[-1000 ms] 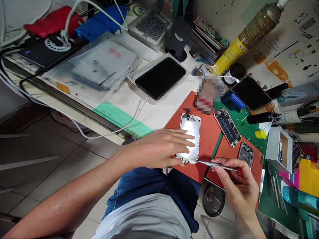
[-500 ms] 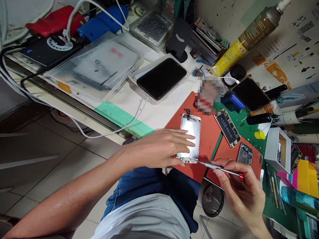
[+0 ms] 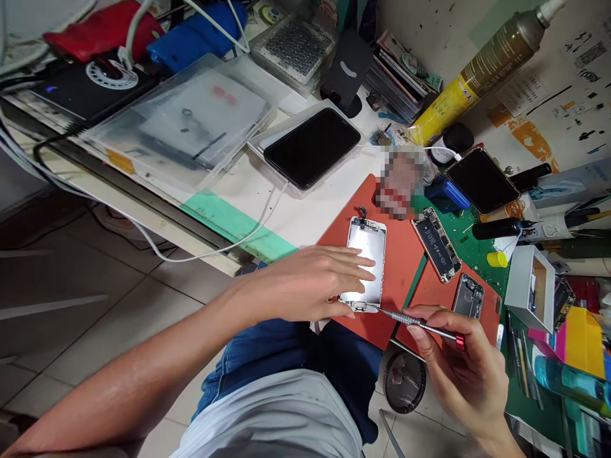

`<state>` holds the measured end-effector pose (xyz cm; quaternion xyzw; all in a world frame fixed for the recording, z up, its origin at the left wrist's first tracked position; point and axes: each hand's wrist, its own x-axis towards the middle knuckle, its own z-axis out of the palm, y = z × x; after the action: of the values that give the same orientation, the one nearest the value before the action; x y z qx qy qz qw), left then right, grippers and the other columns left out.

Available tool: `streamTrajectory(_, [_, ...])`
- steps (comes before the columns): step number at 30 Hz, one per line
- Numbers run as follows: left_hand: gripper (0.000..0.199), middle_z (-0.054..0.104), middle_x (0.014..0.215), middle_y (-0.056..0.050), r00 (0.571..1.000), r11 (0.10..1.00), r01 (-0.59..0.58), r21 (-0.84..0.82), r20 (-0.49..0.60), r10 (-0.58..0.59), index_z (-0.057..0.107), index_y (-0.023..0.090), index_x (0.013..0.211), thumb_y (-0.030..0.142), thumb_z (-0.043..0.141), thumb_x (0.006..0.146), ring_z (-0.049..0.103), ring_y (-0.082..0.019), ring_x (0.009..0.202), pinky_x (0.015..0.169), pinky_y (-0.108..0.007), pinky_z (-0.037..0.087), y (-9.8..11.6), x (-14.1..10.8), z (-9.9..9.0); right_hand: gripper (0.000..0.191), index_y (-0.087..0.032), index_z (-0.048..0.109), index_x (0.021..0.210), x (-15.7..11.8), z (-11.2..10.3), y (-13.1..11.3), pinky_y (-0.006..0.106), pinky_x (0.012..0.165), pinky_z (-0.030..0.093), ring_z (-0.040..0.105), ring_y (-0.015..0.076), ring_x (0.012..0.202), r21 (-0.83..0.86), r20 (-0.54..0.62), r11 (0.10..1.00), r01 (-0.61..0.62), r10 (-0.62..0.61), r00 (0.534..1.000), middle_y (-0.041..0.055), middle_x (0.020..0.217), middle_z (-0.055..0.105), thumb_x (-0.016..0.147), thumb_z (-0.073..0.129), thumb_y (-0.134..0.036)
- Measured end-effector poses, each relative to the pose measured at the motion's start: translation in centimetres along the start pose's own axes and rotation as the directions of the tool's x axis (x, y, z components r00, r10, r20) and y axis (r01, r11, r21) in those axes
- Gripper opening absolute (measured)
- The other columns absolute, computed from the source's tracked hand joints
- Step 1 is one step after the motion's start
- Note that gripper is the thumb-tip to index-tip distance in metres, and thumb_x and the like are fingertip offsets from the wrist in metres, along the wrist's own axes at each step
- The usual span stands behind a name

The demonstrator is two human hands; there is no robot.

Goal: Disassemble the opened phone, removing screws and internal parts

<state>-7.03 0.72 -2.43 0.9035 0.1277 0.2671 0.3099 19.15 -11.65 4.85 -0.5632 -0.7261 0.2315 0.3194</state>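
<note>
Four containers catch my eye: the clear case [image 3: 143,105] on the left shows a pale sheet and small dark pieces through its lid; the clear box [image 3: 286,76] beyond it holds a dark speckled grid; the white box [image 3: 518,280] at right gapes open, its small contents unclear; the bin [image 3: 422,387] below has something crumpled inside. And to the grip: my left hand [image 3: 319,280] lies flat, fingers slightly spread, over the phone panel [image 3: 366,240] on the red mat [image 3: 403,254]. My right hand [image 3: 470,369] pinches the slim metal tool [image 3: 397,316], tip at the panel's near right corner; whether it touches, I can't tell.
</note>
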Motion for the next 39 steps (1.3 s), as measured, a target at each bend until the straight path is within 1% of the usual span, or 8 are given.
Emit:
streamTrajectory(6, [0.031, 0.070, 0.142, -0.012, 1.000, 1.000, -0.002, -0.001, 0.000, 0.002, 0.075, 0.015, 0.121, 0.034, 0.071, 0.097, 0.055, -0.027, 0.145, 0.129, -0.045, 0.039, -0.1, -0.1, 0.1, 0.029, -0.023, 0.060, 0.115, 0.5, -0.2, -0.5, 0.031, 0.077, 0.065, 0.078, 0.0223, 0.098, -0.044, 0.047, 0.998, 0.047, -0.045, 0.998, 0.0100, 0.109, 0.077, 0.093, 0.068, -0.004])
streamTrajectory(9, [0.030, 0.070, 0.141, -0.012, 1.000, 1.000, 0.002, -0.008, 0.004, -0.002, 0.076, 0.015, 0.119, 0.036, 0.071, 0.097, 0.055, -0.027, 0.145, 0.129, -0.045, 0.039, -0.1, 0.0, 0.0, 0.032, -0.024, 0.060, 0.118, 1.1, -0.5, -1.0, 0.032, 0.080, 0.065, 0.077, 0.0229, 0.101, -0.105, 0.114, 0.988, 0.110, -0.098, 0.989, 0.0094, 0.111, 0.077, 0.094, 0.066, -0.004])
streamTrajectory(15, [0.023, 0.070, 0.142, -0.010, 1.000, 1.000, 0.003, -0.021, 0.015, -0.002, 0.076, 0.018, 0.117, 0.028, 0.071, 0.097, 0.054, -0.026, 0.146, 0.130, -0.046, 0.038, 0.1, 0.2, -0.1, 0.034, -0.024, 0.059, 0.127, 3.3, -1.3, -2.5, 0.033, 0.083, 0.063, 0.075, 0.0218, 0.101, -0.206, 0.374, 0.939, 0.277, -0.186, 0.909, 0.0082, 0.113, 0.076, 0.099, 0.054, -0.005])
streamTrajectory(17, [0.024, 0.071, 0.141, -0.009, 1.000, 1.000, 0.005, -0.026, 0.022, -0.004, 0.075, 0.019, 0.118, 0.028, 0.072, 0.096, 0.054, -0.026, 0.146, 0.129, -0.047, 0.038, 0.1, 0.2, -0.1, 0.032, -0.021, 0.060, 0.125, 4.0, -1.3, -3.0, 0.034, 0.082, 0.062, 0.074, 0.0218, 0.093, -0.241, 0.418, 0.906, 0.348, -0.227, 0.880, 0.0079, 0.106, 0.075, 0.099, 0.053, -0.003])
streamTrajectory(21, [0.024, 0.072, 0.139, -0.009, 1.000, 0.999, 0.011, -0.033, 0.010, -0.011, 0.076, 0.020, 0.118, 0.029, 0.074, 0.095, 0.055, -0.026, 0.146, 0.129, -0.047, 0.039, 0.2, 0.3, -0.1, 0.016, -0.018, 0.061, 0.112, 5.2, -0.9, -3.6, 0.033, 0.068, 0.055, 0.068, 0.0186, 0.069, -0.337, 0.408, 0.806, 0.486, -0.340, 0.847, 0.0037, 0.083, 0.071, 0.099, 0.064, -0.009])
streamTrajectory(24, [0.026, 0.072, 0.138, -0.010, 1.000, 0.999, 0.011, -0.035, 0.004, -0.011, 0.076, 0.019, 0.119, 0.029, 0.074, 0.095, 0.055, -0.026, 0.145, 0.129, -0.046, 0.039, 0.2, 0.3, -0.2, 0.015, -0.017, 0.060, 0.108, 5.7, -0.4, -3.5, 0.033, 0.061, 0.051, 0.064, 0.0180, 0.065, -0.380, 0.367, 0.759, 0.528, -0.400, 0.840, 0.0031, 0.077, 0.069, 0.097, 0.070, -0.014])
streamTrajectory(31, [0.029, 0.073, 0.137, -0.011, 1.000, 0.999, 0.002, -0.041, -0.024, -0.003, 0.076, 0.018, 0.122, 0.028, 0.075, 0.094, 0.056, -0.026, 0.144, 0.129, -0.045, 0.039, 0.2, 0.3, -0.1, 0.018, -0.019, 0.061, 0.109, 5.7, 0.0, -2.9, 0.031, 0.060, 0.051, 0.063, 0.0163, 0.064, -0.356, 0.294, 0.798, 0.487, -0.399, 0.868, 0.0007, 0.075, 0.067, 0.096, 0.063, -0.007])
streamTrajectory(39, [0.028, 0.071, 0.140, -0.010, 1.000, 1.000, -0.004, -0.020, -0.014, 0.004, 0.076, 0.019, 0.120, 0.031, 0.073, 0.095, 0.055, -0.026, 0.145, 0.128, -0.045, 0.040, -0.1, 0.1, 0.2, 0.017, -0.018, 0.060, 0.111, 5.4, 0.2, -2.7, 0.031, 0.058, 0.047, 0.055, 0.0150, 0.060, -0.355, 0.295, 0.789, 0.502, -0.415, 0.861, 0.0006, 0.073, 0.064, 0.097, 0.062, -0.008])
